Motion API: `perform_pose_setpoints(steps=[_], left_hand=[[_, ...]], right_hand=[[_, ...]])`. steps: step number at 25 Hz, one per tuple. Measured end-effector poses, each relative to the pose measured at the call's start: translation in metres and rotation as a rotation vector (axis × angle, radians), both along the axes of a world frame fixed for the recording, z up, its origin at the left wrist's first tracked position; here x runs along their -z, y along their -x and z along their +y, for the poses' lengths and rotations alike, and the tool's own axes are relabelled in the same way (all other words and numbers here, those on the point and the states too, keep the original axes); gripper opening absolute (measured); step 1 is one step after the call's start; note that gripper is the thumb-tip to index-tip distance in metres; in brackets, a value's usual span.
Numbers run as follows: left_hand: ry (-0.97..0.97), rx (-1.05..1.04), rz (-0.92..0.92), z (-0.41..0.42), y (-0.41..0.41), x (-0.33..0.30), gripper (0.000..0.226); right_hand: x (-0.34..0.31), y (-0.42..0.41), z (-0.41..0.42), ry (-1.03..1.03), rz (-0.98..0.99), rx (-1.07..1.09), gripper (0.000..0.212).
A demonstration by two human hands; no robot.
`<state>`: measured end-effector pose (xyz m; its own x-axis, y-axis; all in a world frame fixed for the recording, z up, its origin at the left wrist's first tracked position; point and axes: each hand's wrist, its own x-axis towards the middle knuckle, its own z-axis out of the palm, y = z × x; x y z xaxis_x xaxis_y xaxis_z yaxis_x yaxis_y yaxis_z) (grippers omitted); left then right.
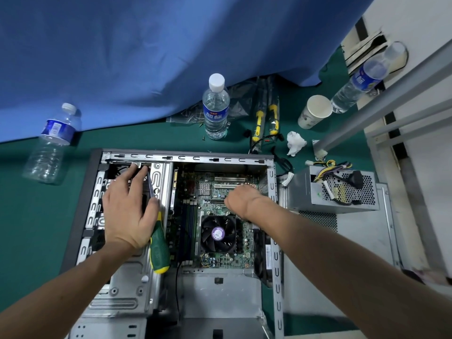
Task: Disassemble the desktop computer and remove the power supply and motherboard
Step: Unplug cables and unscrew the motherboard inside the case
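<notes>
Inside, motherboard (220, 211) green (fan dark); left grip (127, 206) holds screwdriver (159, 241); right grip (238, 200) unclear.

water bottles (215, 107), paper cup (315, 111), crumpled tissue (295, 143)

Bare dull-grey sheet metal on the computer case (277, 270), scuffed and matt. Just right of the left hand's (127, 209) grip, the screwdriver (159, 248) handle gleams in glossy green and yellow plastic. Under the right hand (241, 200), the motherboard (221, 192) looks matt green. Further right, the power supply (332, 189) is perforated matt metal. Beyond, clear glossy plastic water bottle (215, 108), soft blue cloth (146, 57), crumpled paper tissue (295, 143).
</notes>
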<state>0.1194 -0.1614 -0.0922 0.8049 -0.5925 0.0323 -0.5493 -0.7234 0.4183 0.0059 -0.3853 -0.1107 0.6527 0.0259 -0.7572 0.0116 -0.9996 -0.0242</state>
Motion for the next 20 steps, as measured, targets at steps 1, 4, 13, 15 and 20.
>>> perform_pose_setpoints(steps=[1, 4, 13, 15, 20], left_hand=[[-0.001, 0.0, 0.001, 0.0001, -0.0001, 0.0, 0.072], [-0.002, -0.002, 0.001, 0.0002, 0.0003, 0.0004, 0.072], [0.002, -0.005, -0.004, -0.0001, 0.0, 0.0009, 0.072], [0.001, -0.007, -0.006, -0.0002, -0.0001, 0.0009, 0.072], [-0.003, -0.002, -0.015, 0.0003, -0.0005, 0.0016, 0.072]], right_hand=[[-0.0007, 0.0003, 0.0001, 0.001, -0.002, -0.004, 0.022], [-0.0015, 0.0009, 0.0008, -0.011, -0.009, -0.006, 0.022], [0.0052, 0.0011, -0.0018, -0.061, -0.036, 0.111, 0.026], [0.0062, -0.0006, -0.0021, -0.065, -0.018, 0.109, 0.025], [0.0079, 0.0008, -0.0005, -0.005, -0.039, 0.139, 0.025]])
